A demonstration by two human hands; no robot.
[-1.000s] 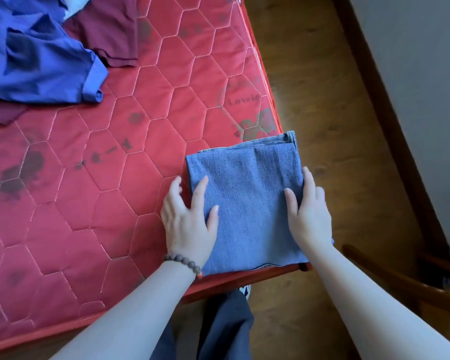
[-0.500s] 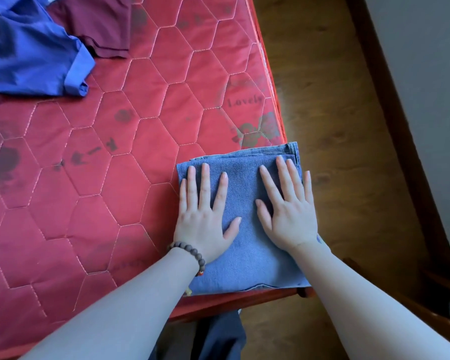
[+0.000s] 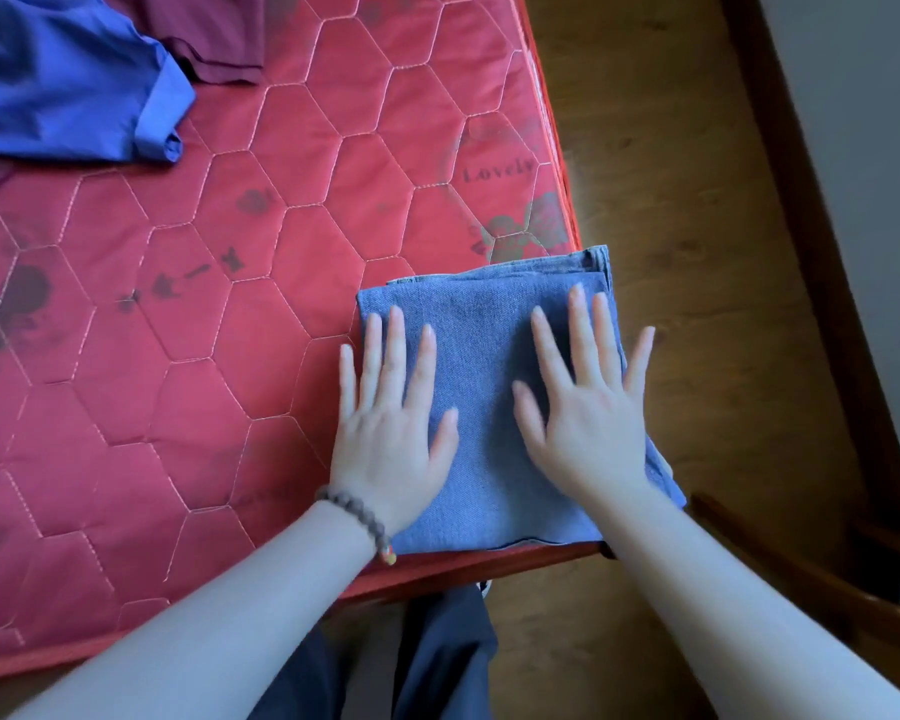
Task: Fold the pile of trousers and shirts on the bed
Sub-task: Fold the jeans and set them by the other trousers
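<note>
Left hand (image 3: 385,439) lay flat, fingers straight and spread, on the left half of the folded jeans (image 3: 481,366); little finger hung past the jeans' left edge over the mattress (image 3: 188,387). Right hand (image 3: 588,433) flat too, fingers splayed, on the jeans' right half, slightly blurred. Jeans sat on the mattress's near right corner, right edge overhanging. Beaded bracelet (image 3: 362,519) on left wrist. Blue shirt (image 3: 68,80) and maroon garment (image 3: 214,39) lay far left of the jeans, at the mattress's far end.

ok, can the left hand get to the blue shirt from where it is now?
Probably yes. The left hand lies flat on the folded jeans; only bare red mattress lies between it and the blue shirt, though that looks a long stretch.
</note>
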